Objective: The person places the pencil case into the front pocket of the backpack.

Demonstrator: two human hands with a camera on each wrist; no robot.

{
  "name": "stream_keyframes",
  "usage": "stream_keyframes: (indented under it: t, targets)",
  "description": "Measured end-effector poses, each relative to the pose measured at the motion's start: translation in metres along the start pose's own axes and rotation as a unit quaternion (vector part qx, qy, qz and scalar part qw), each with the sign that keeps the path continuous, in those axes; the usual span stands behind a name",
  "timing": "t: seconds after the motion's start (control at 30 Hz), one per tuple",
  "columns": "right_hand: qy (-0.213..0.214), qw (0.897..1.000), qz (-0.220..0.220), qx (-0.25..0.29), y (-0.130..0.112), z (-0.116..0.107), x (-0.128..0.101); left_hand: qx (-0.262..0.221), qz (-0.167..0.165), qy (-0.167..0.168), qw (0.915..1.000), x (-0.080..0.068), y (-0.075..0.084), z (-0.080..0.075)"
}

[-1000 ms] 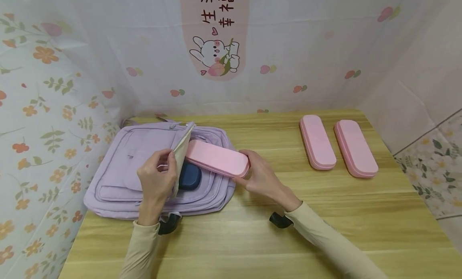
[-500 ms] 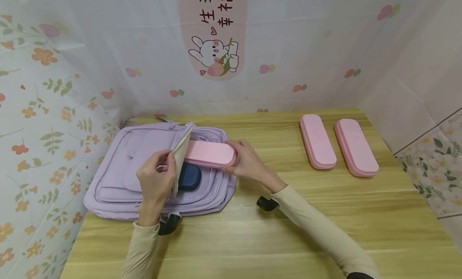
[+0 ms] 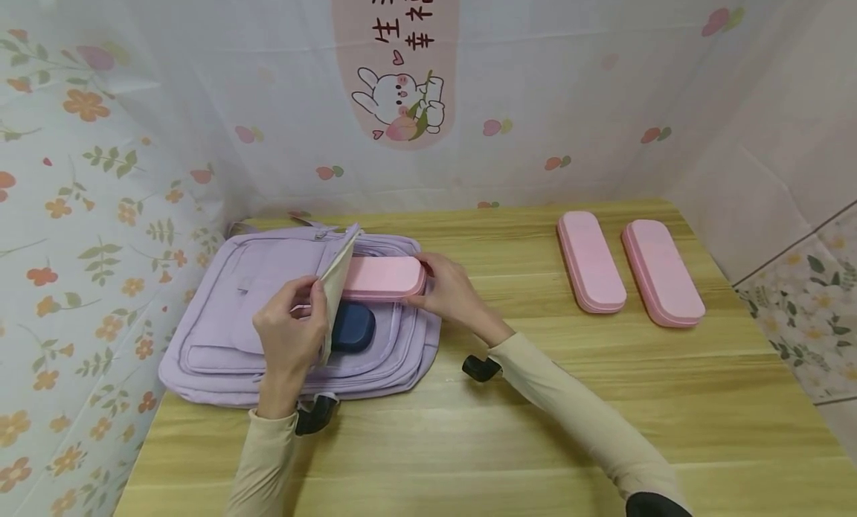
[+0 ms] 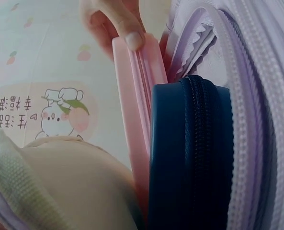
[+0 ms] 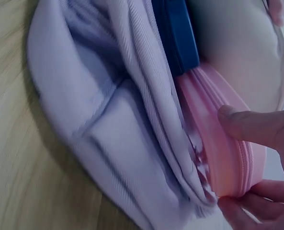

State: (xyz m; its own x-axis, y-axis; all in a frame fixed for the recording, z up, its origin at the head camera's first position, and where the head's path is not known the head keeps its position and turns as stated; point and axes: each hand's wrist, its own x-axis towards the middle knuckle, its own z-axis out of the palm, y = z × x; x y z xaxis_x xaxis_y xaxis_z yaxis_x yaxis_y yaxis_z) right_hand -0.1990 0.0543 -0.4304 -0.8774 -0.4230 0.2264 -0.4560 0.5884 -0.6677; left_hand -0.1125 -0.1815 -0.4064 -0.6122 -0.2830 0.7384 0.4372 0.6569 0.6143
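Observation:
A lavender backpack (image 3: 281,279) lies on the table with its front pocket flap (image 3: 339,279) lifted. My left hand (image 3: 292,323) pinches the edge of that flap and holds it up. My right hand (image 3: 450,290) grips the outer end of a pink zippered case (image 3: 384,275), thumb on one side and fingers on the other. The case's far end is hidden under the flap. Beside it in the pocket sits a dark blue zippered case (image 3: 355,327). In the left wrist view the pink case (image 4: 134,96) stands right against the blue case (image 4: 189,158).
Two more pink cases, one nearer (image 3: 591,262) and one farther right (image 3: 663,274), lie on the wooden table (image 3: 428,457) at the right. A patterned cloth (image 3: 535,78) hangs behind the table and along its left side.
My right hand has moved left, sliding the pink case deeper under the flap and levelling it. The left hand keeps its hold on the flap.

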Motion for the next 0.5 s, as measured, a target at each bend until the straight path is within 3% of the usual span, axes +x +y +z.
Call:
stream_keyframes:
  t: [0.5]
  targets:
    - [-0.014, 0.999, 0.012, 0.034, -0.013, 0.024, 0.012, -0.004, 0.005, -0.005, 1.0, 0.0, 0.001, -0.001]
